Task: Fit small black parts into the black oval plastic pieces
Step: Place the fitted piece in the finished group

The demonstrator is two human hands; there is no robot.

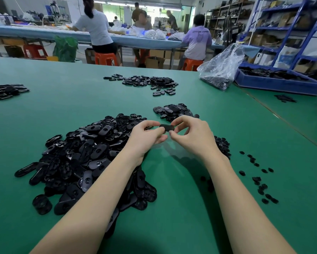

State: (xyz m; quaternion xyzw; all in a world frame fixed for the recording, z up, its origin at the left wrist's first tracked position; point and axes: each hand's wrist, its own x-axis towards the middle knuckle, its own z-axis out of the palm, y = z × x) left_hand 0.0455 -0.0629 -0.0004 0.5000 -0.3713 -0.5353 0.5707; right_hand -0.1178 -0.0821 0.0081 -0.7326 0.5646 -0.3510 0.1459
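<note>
L hand (146,136) & R hand (191,133) pinch oval piece (166,127) above bare mat (172,208).

"CHINA" atop a seated person's lilac shirt (197,40)

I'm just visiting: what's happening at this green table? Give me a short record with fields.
surface: green table
held item: one black oval piece, above the table
left hand: pinches the piece's left end
right hand: pinches its right end
big pile: oval pieces, left of the arms
small parts: scattered at right
smaller pile: just beyond the hands
</note>
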